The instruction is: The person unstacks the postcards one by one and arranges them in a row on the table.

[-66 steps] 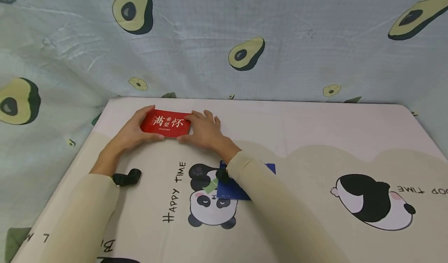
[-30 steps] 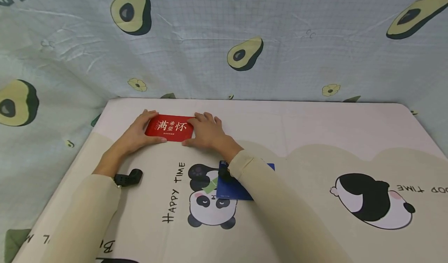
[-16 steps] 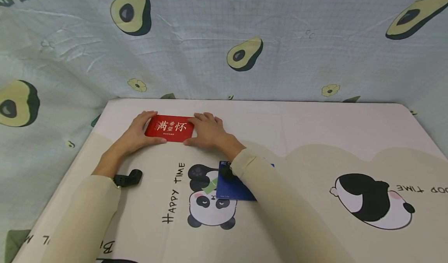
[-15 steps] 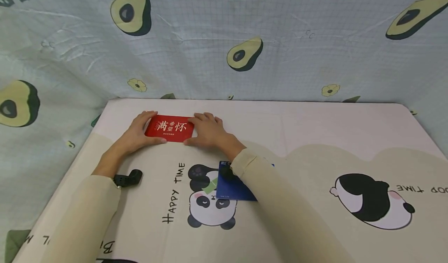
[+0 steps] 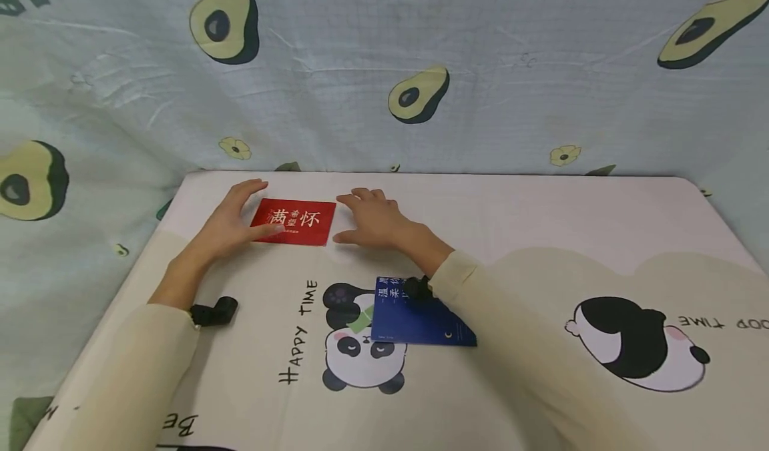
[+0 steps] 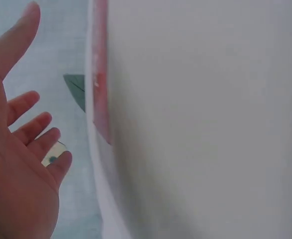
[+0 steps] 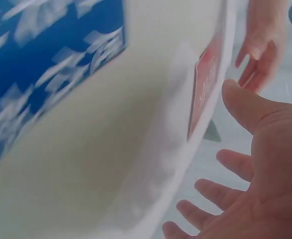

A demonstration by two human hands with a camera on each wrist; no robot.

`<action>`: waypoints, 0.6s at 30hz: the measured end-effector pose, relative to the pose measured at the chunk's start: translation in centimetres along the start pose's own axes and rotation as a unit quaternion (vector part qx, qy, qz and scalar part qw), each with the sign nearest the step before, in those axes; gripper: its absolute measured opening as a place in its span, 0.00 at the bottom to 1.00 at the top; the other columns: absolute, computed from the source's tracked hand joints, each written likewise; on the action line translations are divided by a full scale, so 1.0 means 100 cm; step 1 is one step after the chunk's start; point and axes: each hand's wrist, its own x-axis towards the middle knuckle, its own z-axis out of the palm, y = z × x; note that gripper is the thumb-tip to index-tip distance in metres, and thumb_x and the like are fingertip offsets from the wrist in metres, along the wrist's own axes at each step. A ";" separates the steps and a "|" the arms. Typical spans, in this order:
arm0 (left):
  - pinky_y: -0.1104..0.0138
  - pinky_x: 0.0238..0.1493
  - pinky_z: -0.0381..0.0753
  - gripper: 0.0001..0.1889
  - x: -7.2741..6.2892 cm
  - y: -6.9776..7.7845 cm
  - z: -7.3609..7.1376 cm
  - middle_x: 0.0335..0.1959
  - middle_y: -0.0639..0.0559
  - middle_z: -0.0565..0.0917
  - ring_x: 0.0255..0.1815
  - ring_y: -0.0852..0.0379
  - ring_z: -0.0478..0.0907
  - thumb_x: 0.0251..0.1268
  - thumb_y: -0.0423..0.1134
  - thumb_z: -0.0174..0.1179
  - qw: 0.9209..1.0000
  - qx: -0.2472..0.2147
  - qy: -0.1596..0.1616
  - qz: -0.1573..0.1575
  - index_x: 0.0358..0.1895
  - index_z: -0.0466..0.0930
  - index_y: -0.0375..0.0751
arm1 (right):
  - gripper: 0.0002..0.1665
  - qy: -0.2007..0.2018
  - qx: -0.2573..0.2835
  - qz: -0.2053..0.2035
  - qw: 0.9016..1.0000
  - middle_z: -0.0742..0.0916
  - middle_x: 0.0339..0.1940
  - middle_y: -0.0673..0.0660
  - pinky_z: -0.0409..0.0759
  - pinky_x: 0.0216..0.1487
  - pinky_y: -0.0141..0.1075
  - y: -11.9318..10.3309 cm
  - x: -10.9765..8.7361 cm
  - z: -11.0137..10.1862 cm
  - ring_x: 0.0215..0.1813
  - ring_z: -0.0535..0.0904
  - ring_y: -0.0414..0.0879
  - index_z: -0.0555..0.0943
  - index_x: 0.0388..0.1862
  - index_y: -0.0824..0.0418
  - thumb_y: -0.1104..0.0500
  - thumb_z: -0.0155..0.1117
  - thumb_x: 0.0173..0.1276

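A red card (image 5: 306, 227) printed with white characters lies flat near the table's far left edge. Over its left end is my left hand (image 5: 225, 227), thumb and fingers spread, the thumb overlapping the card in the head view. My right hand (image 5: 375, 221) is just right of the card, fingers parted and holding nothing. In the left wrist view the left hand (image 6: 21, 164) shows a bare palm beside the card (image 6: 101, 84). The right wrist view has the right hand (image 7: 265, 164) with its fingers apart and the card (image 7: 205, 84) beyond.
A dark blue card or booklet (image 5: 414, 321) with white characters lies nearer me, partly under the right forearm in the head view. The tabletop (image 5: 510, 217) carries panda prints. A hanging avocado-print cloth (image 5: 336, 57) stands behind its far edge.
Both hands have let go of the red card. The right hand has drawn away to the right, and the left has loosened and spread. More of the blue item shows; the red card lies almost where it was.
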 end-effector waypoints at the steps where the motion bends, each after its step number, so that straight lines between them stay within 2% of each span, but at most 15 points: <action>1: 0.37 0.65 0.55 0.47 -0.001 0.003 -0.001 0.74 0.40 0.51 0.73 0.40 0.48 0.54 0.48 0.69 1.000 0.000 0.006 0.005 0.74 0.53 0.41 | 0.45 0.001 -0.008 -0.005 1.000 0.60 0.75 0.57 0.61 0.66 0.56 0.003 -0.004 -0.002 0.73 0.54 0.58 0.59 0.75 0.49 0.38 0.62 0.63; 5: 0.37 0.64 0.56 0.45 -0.007 0.019 -0.002 0.74 0.40 0.53 0.72 0.41 0.50 0.55 0.47 0.69 0.999 -0.003 0.029 0.031 0.74 0.54 0.41 | 0.45 0.009 -0.034 -0.031 0.999 0.61 0.75 0.58 0.59 0.67 0.57 0.014 -0.024 -0.008 0.73 0.54 0.58 0.59 0.75 0.49 0.37 0.62 0.63; 9: 0.38 0.64 0.57 0.45 -0.014 0.037 0.002 0.73 0.42 0.56 0.72 0.42 0.52 0.54 0.48 0.69 0.998 -0.005 0.039 0.057 0.73 0.56 0.42 | 0.46 0.020 -0.039 -0.060 0.997 0.61 0.75 0.59 0.57 0.68 0.57 0.024 -0.047 -0.012 0.73 0.54 0.57 0.59 0.75 0.50 0.37 0.62 0.63; 14: 0.38 0.63 0.59 0.46 -0.024 0.055 0.015 0.73 0.46 0.57 0.71 0.45 0.54 0.50 0.48 0.72 0.995 -0.018 0.040 0.093 0.72 0.59 0.44 | 0.46 0.037 -0.031 -0.089 0.995 0.61 0.75 0.58 0.56 0.69 0.57 0.034 -0.077 -0.013 0.74 0.53 0.55 0.59 0.75 0.50 0.37 0.62 0.63; 18: 0.38 0.63 0.59 0.48 -0.034 0.070 0.028 0.73 0.48 0.57 0.72 0.45 0.54 0.47 0.48 0.74 0.991 -0.027 0.026 0.127 0.72 0.58 0.45 | 0.45 0.051 -0.017 -0.114 0.992 0.61 0.75 0.57 0.57 0.68 0.57 0.044 -0.102 -0.009 0.74 0.53 0.54 0.60 0.75 0.51 0.37 0.62 0.64</action>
